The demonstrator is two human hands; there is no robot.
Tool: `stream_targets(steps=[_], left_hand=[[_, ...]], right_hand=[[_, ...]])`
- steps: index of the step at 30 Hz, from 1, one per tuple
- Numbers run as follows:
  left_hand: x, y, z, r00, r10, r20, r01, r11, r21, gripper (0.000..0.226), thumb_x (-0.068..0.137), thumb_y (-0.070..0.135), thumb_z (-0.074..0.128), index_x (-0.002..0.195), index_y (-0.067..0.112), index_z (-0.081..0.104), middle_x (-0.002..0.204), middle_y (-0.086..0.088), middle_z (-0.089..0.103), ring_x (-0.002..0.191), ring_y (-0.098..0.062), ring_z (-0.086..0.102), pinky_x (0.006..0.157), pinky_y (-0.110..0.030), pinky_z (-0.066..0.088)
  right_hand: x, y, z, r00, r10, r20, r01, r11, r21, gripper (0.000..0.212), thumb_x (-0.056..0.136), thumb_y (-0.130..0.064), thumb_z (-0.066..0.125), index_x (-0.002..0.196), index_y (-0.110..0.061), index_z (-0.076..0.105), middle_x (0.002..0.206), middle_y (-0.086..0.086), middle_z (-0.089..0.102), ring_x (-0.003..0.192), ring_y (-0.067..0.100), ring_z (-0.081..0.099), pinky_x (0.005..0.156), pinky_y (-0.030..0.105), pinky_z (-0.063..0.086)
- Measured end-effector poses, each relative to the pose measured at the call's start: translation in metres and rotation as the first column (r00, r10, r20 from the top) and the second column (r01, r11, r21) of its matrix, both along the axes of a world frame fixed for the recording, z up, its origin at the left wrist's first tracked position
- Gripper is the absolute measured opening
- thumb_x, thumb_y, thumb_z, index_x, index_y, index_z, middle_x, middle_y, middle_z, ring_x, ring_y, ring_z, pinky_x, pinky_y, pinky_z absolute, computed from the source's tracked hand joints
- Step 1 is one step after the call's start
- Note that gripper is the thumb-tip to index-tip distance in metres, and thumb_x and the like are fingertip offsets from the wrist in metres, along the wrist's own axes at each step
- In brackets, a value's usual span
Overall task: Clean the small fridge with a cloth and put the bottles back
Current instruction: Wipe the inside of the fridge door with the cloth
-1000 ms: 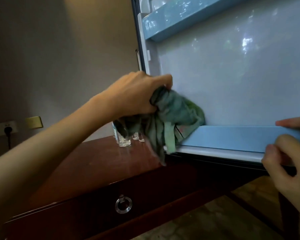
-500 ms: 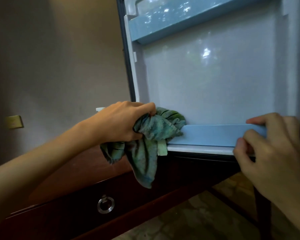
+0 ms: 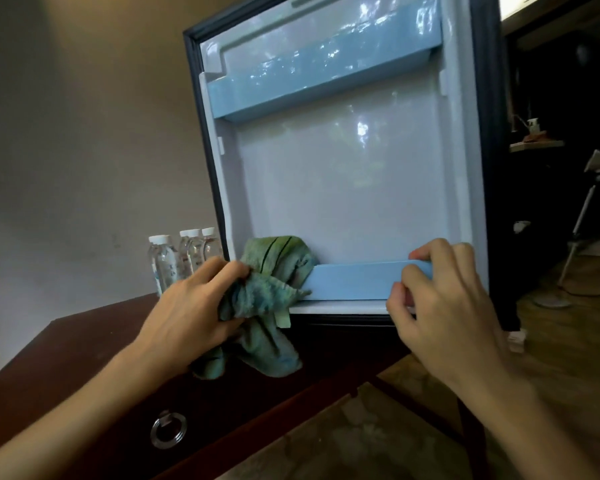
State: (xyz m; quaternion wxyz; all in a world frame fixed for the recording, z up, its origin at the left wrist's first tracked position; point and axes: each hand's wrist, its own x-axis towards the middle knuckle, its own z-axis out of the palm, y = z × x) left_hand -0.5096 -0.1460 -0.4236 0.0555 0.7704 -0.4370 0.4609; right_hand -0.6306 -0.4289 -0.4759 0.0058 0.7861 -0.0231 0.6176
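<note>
The small fridge's open door (image 3: 340, 188) faces me, white inside with a black seal. It carries an upper blue shelf (image 3: 312, 84) and a lower blue shelf rail (image 3: 354, 282). My left hand (image 3: 191, 306) grips a crumpled green cloth (image 3: 274, 289) pressed against the left end of the lower rail; part of the cloth hangs down below the door. My right hand (image 3: 440, 296) grips the right end of that rail, thumb in front, fingers curled over the top. Three clear water bottles (image 3: 184, 258) with white caps stand on the desk to the left of the door.
A dark red wooden desk (image 3: 84, 344) lies under my left arm, with a drawer and metal ring pull (image 3: 168, 429). A beige wall is behind. At the right are wooden floor, a white floor stand (image 3: 568, 258) and a dark shelf.
The view has pulled back and tilted, so the whole door and the bottles show. My left hand with the cloth has dropped to the lower rail's left end. My right hand keeps its hold.
</note>
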Motion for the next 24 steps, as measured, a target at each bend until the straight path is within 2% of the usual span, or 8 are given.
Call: stream_targets(steps=[4,6,10,13,15,17,20,24], left_hand=[[-0.012,-0.003,-0.003,0.951,-0.222,-0.216,0.171,0.957,-0.233,0.049,0.065,0.016,0.084,0.100,0.029,0.052,0.093,0.018,0.061,0.078,-0.004,0.062,0.067,-0.020,0.047],[-0.021,-0.018,0.020,0.925,-0.304,-0.226,0.212,0.910,-0.355,0.048,0.062,0.013,0.083,0.097,0.027,0.053,0.089,0.015,0.062,0.075,-0.005,0.061,0.067,-0.020,0.047],[-0.048,-0.094,0.073,0.884,-0.457,-0.096,0.375,0.816,-0.440,0.044,0.063,0.029,0.072,0.102,0.020,0.054,0.077,0.004,0.062,0.066,-0.017,0.053,0.062,-0.026,0.043],[-0.064,-0.166,0.109,0.833,-0.553,-0.001,0.493,0.743,-0.452,0.046,0.068,0.030,0.075,0.107,0.016,0.055,0.076,0.006,0.059,0.069,-0.019,0.056,0.062,-0.033,0.042],[-0.068,-0.202,0.126,0.800,-0.599,0.027,0.526,0.681,-0.510,0.045,0.068,0.024,0.074,0.109,0.015,0.056,0.076,0.008,0.059,0.070,-0.021,0.059,0.060,-0.031,0.042],[-0.063,-0.222,0.132,0.738,-0.675,0.001,0.544,0.594,-0.593,0.043,0.068,0.019,0.073,0.107,0.015,0.056,0.075,0.009,0.059,0.069,-0.017,0.057,0.058,-0.024,0.042],[-0.047,-0.236,0.125,0.600,-0.792,-0.115,0.530,0.501,-0.684,0.041,0.071,0.019,0.074,0.106,0.015,0.054,0.080,0.010,0.063,0.075,-0.013,0.061,0.068,-0.030,0.051],[-0.034,-0.240,0.117,0.579,-0.794,-0.185,0.559,0.551,-0.619,0.042,0.074,0.022,0.075,0.106,0.017,0.050,0.078,0.012,0.063,0.076,-0.010,0.063,0.067,-0.032,0.051]], right_hand=[[0.001,0.003,0.001,1.000,0.018,0.000,-0.018,0.998,0.057,0.029,0.091,-0.025,0.047,0.113,-0.008,0.056,0.101,0.009,0.051,0.094,0.025,0.044,0.066,0.036,0.047],[0.001,0.007,0.001,1.000,-0.017,0.007,0.016,0.999,0.046,0.036,0.091,-0.025,0.047,0.120,-0.007,0.058,0.101,0.010,0.051,0.094,0.025,0.045,0.071,0.035,0.045],[0.001,0.008,-0.002,0.998,-0.057,-0.022,0.057,0.998,0.041,0.032,0.090,-0.025,0.047,0.111,-0.008,0.063,0.101,0.008,0.049,0.095,0.024,0.046,0.074,0.032,0.042],[-0.002,0.005,-0.002,0.997,-0.060,-0.048,0.061,0.998,0.027,0.019,0.087,-0.023,0.049,0.099,-0.011,0.058,0.098,0.006,0.044,0.093,0.023,0.043,0.074,0.033,0.042],[-0.004,0.004,-0.002,0.994,-0.073,-0.080,0.076,0.997,0.033,0.026,0.090,-0.025,0.048,0.109,-0.011,0.060,0.102,0.004,0.045,0.096,0.021,0.043,0.077,0.032,0.043],[-0.003,0.004,0.001,0.991,-0.084,-0.102,0.090,0.994,0.055,0.036,0.092,-0.027,0.046,0.121,-0.011,0.060,0.107,0.004,0.046,0.101,0.020,0.044,0.078,0.030,0.044],[0.002,0.003,0.005,0.990,-0.089,-0.108,0.100,0.989,0.107,0.036,0.091,-0.026,0.050,0.123,-0.010,0.059,0.109,0.003,0.045,0.103,0.019,0.044,0.080,0.029,0.046],[0.008,0.003,0.005,0.990,-0.085,-0.108,0.100,0.985,0.141,0.035,0.089,-0.023,0.054,0.122,-0.010,0.059,0.108,0.004,0.045,0.104,0.019,0.043,0.082,0.033,0.046]])
